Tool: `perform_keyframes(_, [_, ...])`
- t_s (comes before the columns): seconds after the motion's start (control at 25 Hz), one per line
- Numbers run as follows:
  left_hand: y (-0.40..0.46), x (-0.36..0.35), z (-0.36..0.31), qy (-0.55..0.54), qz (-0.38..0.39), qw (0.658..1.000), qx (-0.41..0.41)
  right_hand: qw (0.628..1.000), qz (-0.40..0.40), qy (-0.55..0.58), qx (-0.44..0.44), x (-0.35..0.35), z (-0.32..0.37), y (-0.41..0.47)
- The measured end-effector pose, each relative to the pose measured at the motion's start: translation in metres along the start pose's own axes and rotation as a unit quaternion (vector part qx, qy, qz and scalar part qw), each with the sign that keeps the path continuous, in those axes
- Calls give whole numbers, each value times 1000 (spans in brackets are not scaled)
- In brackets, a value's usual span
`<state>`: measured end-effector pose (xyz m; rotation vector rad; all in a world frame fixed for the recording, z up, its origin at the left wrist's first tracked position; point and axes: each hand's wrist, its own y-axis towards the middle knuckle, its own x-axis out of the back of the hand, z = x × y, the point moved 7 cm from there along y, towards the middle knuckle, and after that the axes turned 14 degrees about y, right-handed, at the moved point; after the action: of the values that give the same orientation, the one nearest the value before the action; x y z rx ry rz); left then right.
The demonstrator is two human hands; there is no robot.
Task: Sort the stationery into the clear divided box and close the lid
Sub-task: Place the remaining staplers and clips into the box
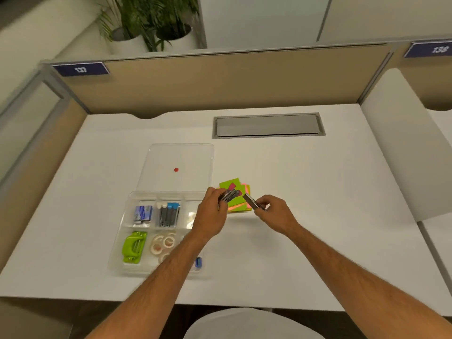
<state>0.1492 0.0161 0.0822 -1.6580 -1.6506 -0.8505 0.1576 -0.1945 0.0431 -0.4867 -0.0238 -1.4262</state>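
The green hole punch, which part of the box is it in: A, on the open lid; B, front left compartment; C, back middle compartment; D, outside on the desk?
B: the punch lies in the box's front left compartment, beside the tape rolls.

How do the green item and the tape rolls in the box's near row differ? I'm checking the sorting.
The green item is one bright lime piece in the near-left compartment; the tape rolls are several pale rings in the near-middle one. The green item is elongated, the tape rolls round with open centres. Both lie inside the clear divided box.
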Motion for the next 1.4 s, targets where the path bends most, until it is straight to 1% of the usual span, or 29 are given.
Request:
perform_keyframes(0.16, [-17,25,26,4,8,1000,-1,1000,22,13,18,-41,22,-9])
perform_keyframes(0.28, [-23,46,45,10,10,1000,13,999,41,27,23,-68,35,-8])
perform_keyframes(0.4, [-25,70,69,11,16,1000,20,998,41,48,19,-93,42,-8])
perform_keyframes(0.56, [-24,103,120,-9,25,999,20,998,52,33,6,-142,51,-9])
perform_keyframes(0.64, [-23,110,150,-25,34,999,19,999,49,18,11,-166,55,-6])
perform_keyframes(0.8, [-15,114,190,-56,44,997,31,998,50,35,3,-205,58,0])
perform_keyframes(0.88, [-12,121,196,-61,35,997,21,998,48,30,-1,-219,57,-1])
perform_keyframes(0.96, [-5,127,198,-59,38,998,1,998,50,21,-9,-227,58,1])
perform_keyframes(1.04, [2,129,206,-63,47,997,0,998,54,2,-14,-233,61,5])
perform_keyframes(1.24, [7,126,218,-74,73,995,3,998,47,-23,33,-249,79,18])
perform_keyframes(1.4, [5,132,227,-77,66,995,7,990,76,-99,60,-275,92,31])
